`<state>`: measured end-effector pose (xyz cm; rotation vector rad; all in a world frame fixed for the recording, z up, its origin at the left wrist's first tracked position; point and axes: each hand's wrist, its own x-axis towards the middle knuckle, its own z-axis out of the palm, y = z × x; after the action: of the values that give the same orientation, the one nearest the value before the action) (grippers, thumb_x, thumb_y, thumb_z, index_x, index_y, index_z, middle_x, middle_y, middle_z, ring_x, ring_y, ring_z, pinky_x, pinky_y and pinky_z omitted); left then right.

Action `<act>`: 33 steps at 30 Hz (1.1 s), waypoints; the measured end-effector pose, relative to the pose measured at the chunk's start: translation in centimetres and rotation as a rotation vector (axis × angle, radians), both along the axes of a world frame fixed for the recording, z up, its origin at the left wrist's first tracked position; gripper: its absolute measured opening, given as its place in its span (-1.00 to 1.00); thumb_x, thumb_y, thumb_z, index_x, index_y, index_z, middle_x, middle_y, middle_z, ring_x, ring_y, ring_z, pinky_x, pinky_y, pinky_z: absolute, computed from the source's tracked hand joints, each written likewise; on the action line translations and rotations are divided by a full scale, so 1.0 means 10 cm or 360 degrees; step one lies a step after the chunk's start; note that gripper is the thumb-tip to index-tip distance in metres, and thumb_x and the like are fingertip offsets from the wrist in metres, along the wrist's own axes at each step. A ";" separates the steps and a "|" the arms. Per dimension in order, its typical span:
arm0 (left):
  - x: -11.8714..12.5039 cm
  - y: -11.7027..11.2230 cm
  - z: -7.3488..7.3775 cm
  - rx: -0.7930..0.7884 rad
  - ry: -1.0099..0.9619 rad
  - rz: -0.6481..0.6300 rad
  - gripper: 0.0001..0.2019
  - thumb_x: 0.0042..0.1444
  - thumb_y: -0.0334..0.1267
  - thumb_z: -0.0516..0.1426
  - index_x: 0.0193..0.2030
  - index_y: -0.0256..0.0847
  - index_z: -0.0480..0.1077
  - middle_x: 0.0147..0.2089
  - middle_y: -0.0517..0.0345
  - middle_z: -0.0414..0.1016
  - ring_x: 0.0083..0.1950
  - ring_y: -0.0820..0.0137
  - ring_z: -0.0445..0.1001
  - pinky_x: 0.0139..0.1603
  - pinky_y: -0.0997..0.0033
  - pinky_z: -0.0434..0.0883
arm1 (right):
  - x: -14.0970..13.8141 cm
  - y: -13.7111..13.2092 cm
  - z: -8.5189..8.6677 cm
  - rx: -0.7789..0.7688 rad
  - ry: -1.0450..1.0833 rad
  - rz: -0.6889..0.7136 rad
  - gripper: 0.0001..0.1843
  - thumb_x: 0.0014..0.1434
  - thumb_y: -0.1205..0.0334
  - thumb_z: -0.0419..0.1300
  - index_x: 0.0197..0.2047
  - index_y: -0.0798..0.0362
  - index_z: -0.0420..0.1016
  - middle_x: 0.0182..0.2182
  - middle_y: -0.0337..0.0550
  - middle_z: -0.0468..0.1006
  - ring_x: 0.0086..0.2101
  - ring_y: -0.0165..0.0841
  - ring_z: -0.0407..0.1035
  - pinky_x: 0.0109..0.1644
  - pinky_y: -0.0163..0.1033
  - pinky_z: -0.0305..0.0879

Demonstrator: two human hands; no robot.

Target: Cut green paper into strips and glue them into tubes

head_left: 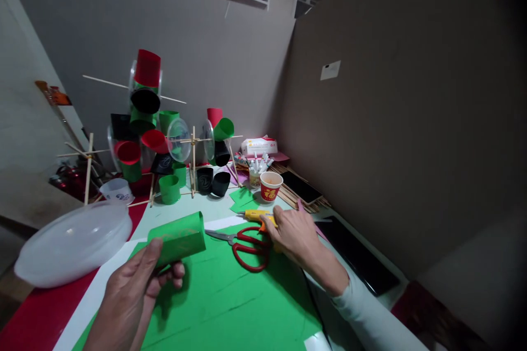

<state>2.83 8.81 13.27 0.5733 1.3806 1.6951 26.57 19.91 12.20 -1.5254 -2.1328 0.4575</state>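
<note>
My left hand is closed around a rolled green paper tube, lifted a little above the table with its open end facing right. My right hand grips a yellow hot glue gun with an orange trigger, its nozzle pointing left. Red-handled scissors lie just below the glue gun, blades toward the tube. Under both hands spreads a large green sheet with dark lines drawn on it. Green paper scraps lie beyond the glue gun.
Behind stands a stick frame with clear discs and red, green and black tubes. A red paper cup, a pot of pens and a phone sit at the back right. A translucent lid lies left, a black panel right.
</note>
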 end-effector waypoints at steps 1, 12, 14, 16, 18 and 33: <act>0.01 -0.01 -0.01 0.0006 0.0003 -0.0010 -0.36 -0.61 0.19 0.59 -0.44 -0.23 0.62 -0.45 0.11 0.59 -0.48 0.31 0.51 -0.55 0.44 0.54 | -0.07 -0.07 0.08 0.0016 0.0036 0.0084 -0.72 0.40 0.09 0.17 -0.31 0.06 0.46 -0.37 0.04 0.59 -0.24 -0.10 0.52 -0.07 -0.08 0.32; 0.04 -0.01 -0.15 -0.0119 -0.0011 -0.0136 -0.38 -0.54 0.19 0.58 -0.41 -0.26 0.67 -0.48 -0.02 0.62 -0.47 0.24 0.55 -0.47 0.40 0.59 | -0.70 -0.44 0.18 -0.0495 0.1229 0.0741 -0.77 0.06 0.29 0.30 -0.23 -0.01 0.34 -0.29 -0.30 0.41 -0.22 -0.31 0.34 -0.10 -0.23 0.29; 0.04 0.00 -0.18 -0.0130 0.0009 -0.0141 -0.39 -0.52 0.21 0.57 -0.43 -0.25 0.67 -0.47 -0.03 0.63 -0.47 0.24 0.55 -0.46 0.41 0.59 | -0.73 -0.44 0.14 -0.0472 0.1274 0.0726 -0.81 0.05 0.31 0.27 -0.28 -0.01 0.32 -0.35 -0.33 0.38 -0.28 -0.34 0.31 -0.16 -0.25 0.26; 0.04 -0.01 -0.20 -0.0165 0.0029 -0.0148 -0.40 -0.50 0.23 0.56 -0.44 -0.24 0.67 -0.48 -0.03 0.63 -0.46 0.24 0.56 -0.45 0.43 0.59 | -0.74 -0.44 0.10 -0.0457 0.1304 0.0701 -0.85 0.06 0.33 0.22 -0.33 -0.01 0.30 -0.39 -0.34 0.36 -0.32 -0.36 0.28 -0.20 -0.26 0.23; 0.04 -0.02 -0.22 -0.0212 0.0040 -0.0146 -0.40 -0.54 0.24 0.56 -0.47 -0.22 0.67 -0.50 -0.03 0.62 -0.46 0.22 0.57 -0.45 0.44 0.59 | -0.74 -0.44 0.07 -0.0455 0.1334 0.0680 -0.89 0.06 0.32 0.19 -0.34 0.00 0.30 -0.41 -0.33 0.35 -0.34 -0.36 0.26 -0.23 -0.26 0.21; -0.03 -0.01 -0.28 -0.0246 0.0056 -0.0116 -0.44 -0.40 0.21 0.52 -0.37 -0.21 0.67 -0.42 -0.01 0.68 -0.40 0.14 0.64 -0.41 0.31 0.63 | -0.72 -0.43 0.03 -0.0543 0.1368 0.0685 -0.82 0.07 0.12 0.16 -0.34 -0.01 0.24 -0.40 -0.32 0.27 -0.33 -0.35 0.17 -0.22 -0.23 0.15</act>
<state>2.56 8.70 10.46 0.5608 1.4829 1.5123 19.41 15.58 12.52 -0.7473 -1.6903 1.3916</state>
